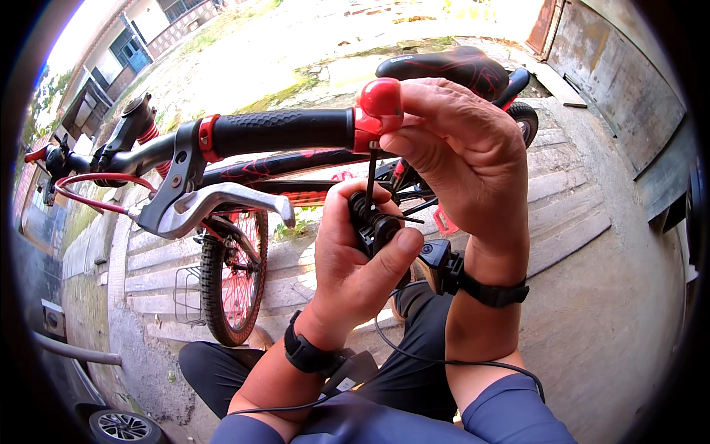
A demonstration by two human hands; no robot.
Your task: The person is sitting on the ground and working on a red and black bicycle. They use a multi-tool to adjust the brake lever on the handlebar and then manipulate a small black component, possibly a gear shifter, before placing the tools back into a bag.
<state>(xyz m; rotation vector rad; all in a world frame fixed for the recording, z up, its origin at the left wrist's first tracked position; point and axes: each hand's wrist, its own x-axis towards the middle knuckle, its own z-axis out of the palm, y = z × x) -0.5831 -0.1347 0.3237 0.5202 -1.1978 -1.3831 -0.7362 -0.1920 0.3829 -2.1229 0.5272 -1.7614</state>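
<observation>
My left hand [347,266] is closed around a black folding hex key tool [379,228]. One long key is swung out upward, its tip at the underside of the red clamp ring [366,139] on the handlebar grip's outer end; whether it sits in a bolt is hard to see. Another thin key sticks out sideways. My right hand [470,148] pinches the glossy red end piece [381,98] of the black grip [285,132] between thumb and fingers. Left of the hands, a silver brake lever [229,198] hangs below the bar.
The bicycle's front wheel [235,285] stands at the left on slatted paving, beside a wire basket [188,300]. Its black saddle [444,72] is beyond my right hand. Metal panels [621,81] line the right side. A car wheel [124,427] shows at lower left. A cable links my wrist straps.
</observation>
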